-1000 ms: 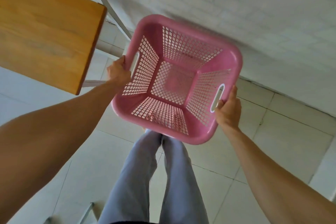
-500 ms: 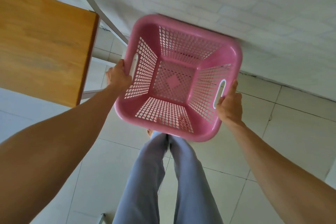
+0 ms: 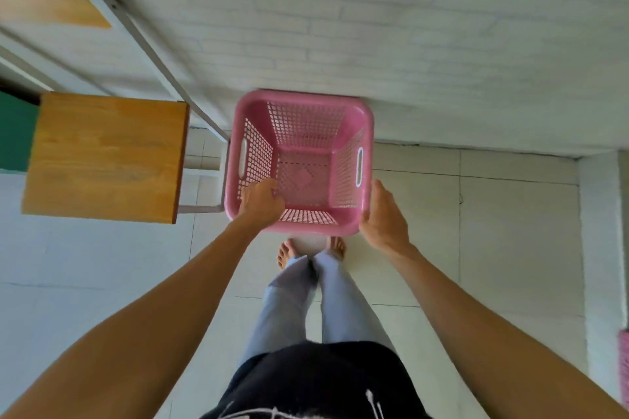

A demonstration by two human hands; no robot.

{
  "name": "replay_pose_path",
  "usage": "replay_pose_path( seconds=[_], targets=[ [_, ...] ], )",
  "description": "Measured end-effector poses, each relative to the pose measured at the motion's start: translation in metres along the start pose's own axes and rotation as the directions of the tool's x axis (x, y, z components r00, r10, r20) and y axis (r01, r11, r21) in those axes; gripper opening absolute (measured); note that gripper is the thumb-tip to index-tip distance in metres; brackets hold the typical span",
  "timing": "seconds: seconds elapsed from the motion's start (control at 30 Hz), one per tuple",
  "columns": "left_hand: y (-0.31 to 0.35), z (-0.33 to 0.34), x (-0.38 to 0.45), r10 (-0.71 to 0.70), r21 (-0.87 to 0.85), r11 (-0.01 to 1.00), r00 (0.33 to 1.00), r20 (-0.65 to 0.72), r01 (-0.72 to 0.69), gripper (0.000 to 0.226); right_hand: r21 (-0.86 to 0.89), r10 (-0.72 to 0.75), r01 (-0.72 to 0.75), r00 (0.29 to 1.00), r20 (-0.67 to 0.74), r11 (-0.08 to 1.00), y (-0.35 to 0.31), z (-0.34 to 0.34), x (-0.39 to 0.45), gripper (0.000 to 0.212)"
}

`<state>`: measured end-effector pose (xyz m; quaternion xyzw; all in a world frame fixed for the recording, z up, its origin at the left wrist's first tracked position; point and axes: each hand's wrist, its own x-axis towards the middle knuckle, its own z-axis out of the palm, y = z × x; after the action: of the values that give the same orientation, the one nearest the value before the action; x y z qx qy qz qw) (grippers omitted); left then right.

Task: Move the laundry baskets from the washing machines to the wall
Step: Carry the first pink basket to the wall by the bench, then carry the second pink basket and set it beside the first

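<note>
The left hand (image 3: pixel 262 202) curls over the near left corner of the pink laundry basket (image 3: pixel 299 163), fingers hooked inside the rim and gripping it. The right hand (image 3: pixel 383 218) lies open and flat against the outer near right corner, pressing rather than clasping. The basket appears to sit on the tiled floor (image 3: pixel 476 214) with its far rim against the white brick wall (image 3: pixel 408 61) and its left side just beside the metal leg of a wooden table (image 3: pixel 105 156). The step looks like final placement: nudge it square to the wall, keep it clear of the table leg, then let go with both hands evenly so it does not skid on the tiles.
</note>
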<state>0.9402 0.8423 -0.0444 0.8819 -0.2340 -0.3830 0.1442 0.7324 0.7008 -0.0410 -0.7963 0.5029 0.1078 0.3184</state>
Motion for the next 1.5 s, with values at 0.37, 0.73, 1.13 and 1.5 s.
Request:
replay_pose_path(
  seconds=[0.37,0.73,1.13,1.5],
  targets=[
    [0.127,0.063,-0.115,0.331,0.182,0.91,0.917,0.224,-0.373,0.031,0.116,0.137,-0.123,0.984,-0.115,0.986,0.071,-0.062,-0.119,0.07],
    [0.282,0.251,-0.251,0.532,0.311,0.63,0.686,0.496,-0.712,0.042,0.423,0.56,-0.43,0.788,-0.255,0.798,0.293,-0.126,-0.295,0.068],
    [0.465,0.438,-0.431,0.569,0.159,0.154,0.219,0.793,-0.975,0.053,0.746,0.894,-0.512,0.366,-0.26,0.426,0.467,-0.153,-0.442,0.066],
    [0.568,0.588,-0.482,0.471,0.19,0.104,0.216,0.855,-0.976,0.068,0.787,0.945,-0.534,0.266,-0.191,0.31,0.629,-0.209,-0.479,0.067]
  ],
)
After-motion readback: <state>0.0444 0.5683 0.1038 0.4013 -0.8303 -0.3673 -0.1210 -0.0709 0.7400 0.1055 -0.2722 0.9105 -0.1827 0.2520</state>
